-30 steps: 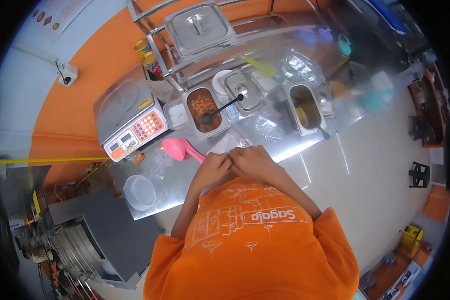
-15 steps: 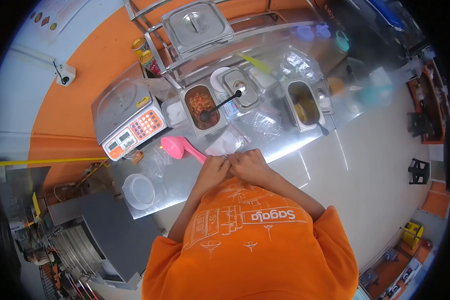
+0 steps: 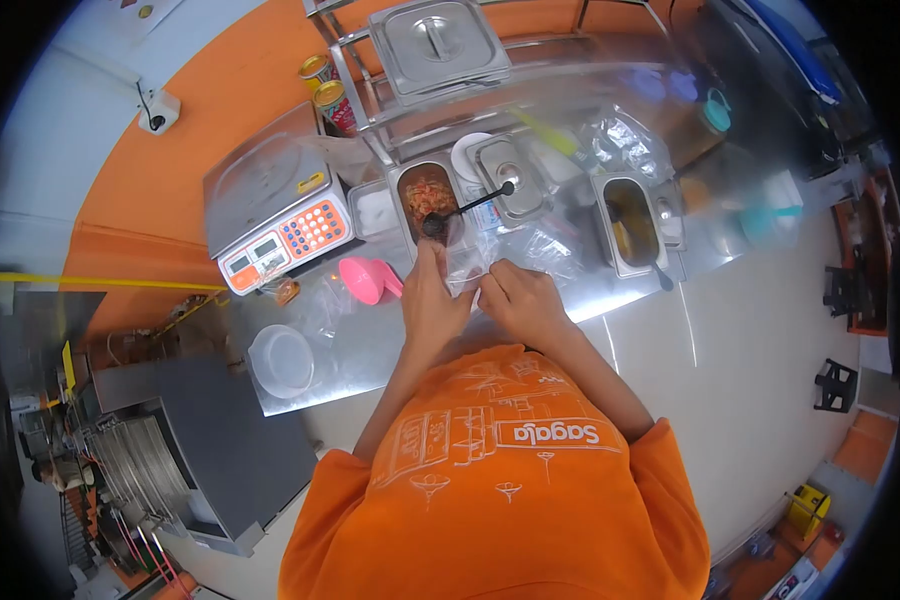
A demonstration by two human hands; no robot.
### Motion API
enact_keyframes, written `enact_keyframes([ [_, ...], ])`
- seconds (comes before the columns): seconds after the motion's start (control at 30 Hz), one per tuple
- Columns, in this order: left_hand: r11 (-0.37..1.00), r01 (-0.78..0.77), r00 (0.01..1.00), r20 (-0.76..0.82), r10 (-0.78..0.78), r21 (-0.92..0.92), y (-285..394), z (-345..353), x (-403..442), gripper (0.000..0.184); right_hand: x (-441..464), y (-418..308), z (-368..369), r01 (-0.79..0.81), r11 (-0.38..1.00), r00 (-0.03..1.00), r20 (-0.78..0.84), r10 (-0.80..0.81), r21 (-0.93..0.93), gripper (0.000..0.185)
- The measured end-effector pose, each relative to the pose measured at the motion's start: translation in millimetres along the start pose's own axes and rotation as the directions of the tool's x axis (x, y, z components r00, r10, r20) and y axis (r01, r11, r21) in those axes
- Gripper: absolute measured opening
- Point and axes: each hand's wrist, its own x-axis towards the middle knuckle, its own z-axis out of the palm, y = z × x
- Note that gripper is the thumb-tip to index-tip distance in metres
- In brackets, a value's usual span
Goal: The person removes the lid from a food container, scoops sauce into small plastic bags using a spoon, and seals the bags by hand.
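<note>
A clear plastic bag (image 3: pixel 463 268) stretches between my two hands, just in front of a steel container of red chopped food (image 3: pixel 430 192). My left hand (image 3: pixel 435 300) holds the bag's left side, its fingertips raised near the container's front rim. On the right, my right hand (image 3: pixel 522 300) is closed, pinching the bag's edge. A black ladle (image 3: pixel 470 207) rests in the red food, its handle slanting right across a steel lid (image 3: pixel 513 178). Beside my left hand lies a pink scoop (image 3: pixel 366 280), its handle partly hidden by the hand.
A digital scale (image 3: pixel 285 240) stands at the left, with a clear plastic tub (image 3: pixel 282 361) nearer the table's front edge. A second steel container (image 3: pixel 628 225) with a ladle is at the right. Loose plastic bags (image 3: pixel 553 250) lie between the containers. Cans stand behind.
My hands have moved forward and spread apart from their touching position, with the bag now between them. The left fingers have straightened upward. The view has shifted slightly.
</note>
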Motion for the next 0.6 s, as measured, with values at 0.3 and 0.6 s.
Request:
enact_keyframes([
  [0.3, 0.985, -0.068, 0.988, -0.149, 0.044, -0.158, -4, 3, 0, 0.026, 10, -8, 15, -0.313, 0.937, 0.937, -0.114, 0.332, 0.158, 0.021],
  [0.6, 0.979, 0.023, 0.949, -0.303, -0.085, -0.203, -22, -3, 3, 0.021, 25, -3, 27, -0.514, 0.658, 0.843, 0.181, 0.507, 0.551, 0.025],
])
